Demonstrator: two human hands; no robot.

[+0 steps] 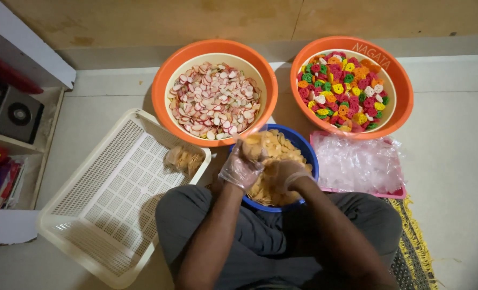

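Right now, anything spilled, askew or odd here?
Nothing spilled. The white crate lies askew to the bowls, with one small packet in its corner. Left hand and right hand are over the blue bowl.

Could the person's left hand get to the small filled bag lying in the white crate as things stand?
Probably yes: the left hand is over the blue bowl, the bag lies just beside it in the white crate, open-topped, with nothing between.

Clear plastic gloves on left hand (240, 167), right hand (285, 174); grey trousers (260, 236).
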